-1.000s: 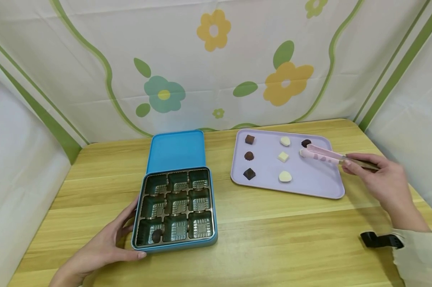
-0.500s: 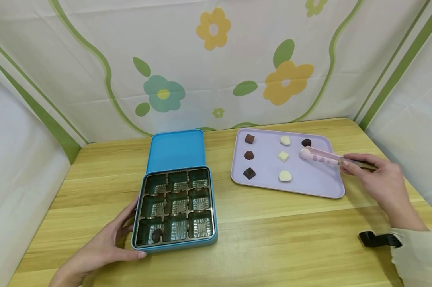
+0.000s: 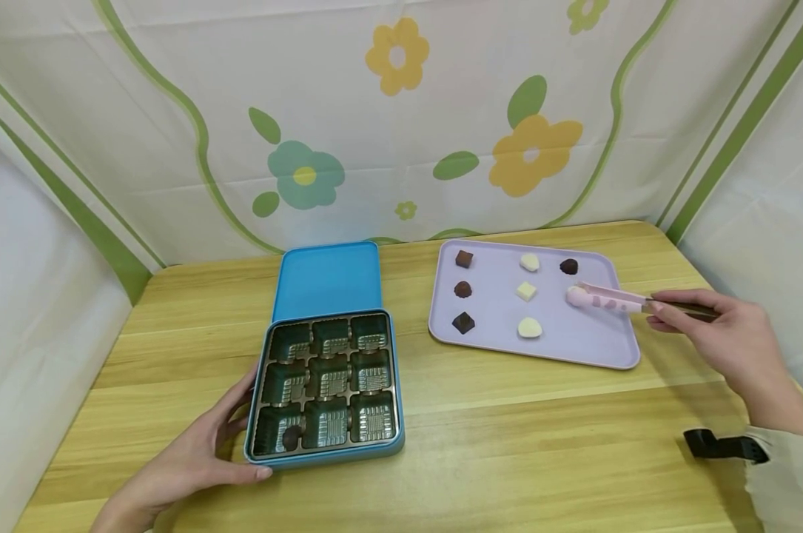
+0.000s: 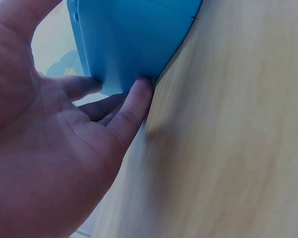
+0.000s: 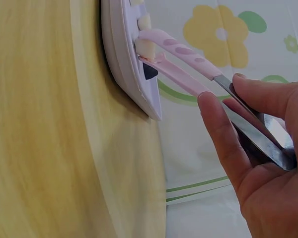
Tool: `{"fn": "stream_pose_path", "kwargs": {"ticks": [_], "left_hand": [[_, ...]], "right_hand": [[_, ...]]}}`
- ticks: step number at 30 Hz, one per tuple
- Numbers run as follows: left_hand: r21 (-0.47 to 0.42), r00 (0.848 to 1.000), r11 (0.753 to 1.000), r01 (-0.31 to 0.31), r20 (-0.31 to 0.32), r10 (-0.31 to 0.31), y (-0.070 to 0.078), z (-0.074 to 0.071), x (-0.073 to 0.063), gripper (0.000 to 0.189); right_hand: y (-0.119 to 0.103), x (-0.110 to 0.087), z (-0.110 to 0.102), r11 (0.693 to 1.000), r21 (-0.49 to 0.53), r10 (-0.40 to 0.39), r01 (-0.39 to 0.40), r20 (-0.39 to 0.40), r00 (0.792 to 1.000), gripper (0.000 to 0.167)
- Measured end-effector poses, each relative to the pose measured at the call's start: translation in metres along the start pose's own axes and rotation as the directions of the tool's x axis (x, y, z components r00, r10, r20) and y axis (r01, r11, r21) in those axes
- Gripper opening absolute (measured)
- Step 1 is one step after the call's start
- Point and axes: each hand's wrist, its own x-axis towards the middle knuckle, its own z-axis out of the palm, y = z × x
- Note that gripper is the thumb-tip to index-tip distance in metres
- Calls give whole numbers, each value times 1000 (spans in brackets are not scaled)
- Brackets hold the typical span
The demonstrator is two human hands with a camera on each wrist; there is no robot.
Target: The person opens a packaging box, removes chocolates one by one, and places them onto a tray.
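Observation:
My left hand (image 3: pixel 197 451) grips the near left corner of a blue tin box (image 3: pixel 391 448), thumb along its front and fingers at its left side. Inside, a dark brown tray has nine compartments, and a dark chocolate (image 3: pixel 292 437) lies in the near left one. My right hand (image 3: pixel 727 333) holds pink-tipped metal tongs (image 5: pixel 198 64) over the right part of a lilac tray (image 3: pixel 594 344). In the right wrist view the tongs' tips stand apart. A dark chocolate (image 3: pixel 569 266) sits on the tray just beyond the tips.
On the tray's left is a column of brown chocolates (image 3: pixel 463 289), with a column of white chocolates (image 3: pixel 526 291) in its middle. The tin's blue lid (image 3: pixel 328 281) lies behind the box. A flowered cloth (image 3: pixel 401 126) hangs behind the table (image 3: pixel 494 451).
The tongs' tips have drawn back from the dark chocolate, toward the right and nearer me, and the chocolate remains on the tray. My left hand and the tin box have stayed put.

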Motion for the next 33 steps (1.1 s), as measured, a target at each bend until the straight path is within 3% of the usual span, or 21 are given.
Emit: {"fn": "stream_pose_path", "kwargs": {"ticks": [13,18,21,26,30,33], "left_hand": [[-16,999,999,-48,4,48,-1,5,0,126],[-11,999,998,-54,2,54,1,5,0,127],[-10,999,999,-52,1,52,1,5,0,126],[-21,998,998,-55,8,55,1,6,1,126],[-18,998,997,-69,7,69,2,4,0,127],[-7,997,997,-73,-2,73,2,3,-1,127]], "right_hand": [[-7,-8,-16,1000,-14,-7,7,-51,999,42],[-13,-11,-20,997,72,-28,34,-81,996,36],[-21,-13,-11,989,119,-78,87,-78,994,36],[-41,-20,13,987,108,-119,118,4,993,38],[-60,-26,37,972,199,-142,121,92,986,36],[-75,-26,59,926,345,-219,156,152,964,33]]}}
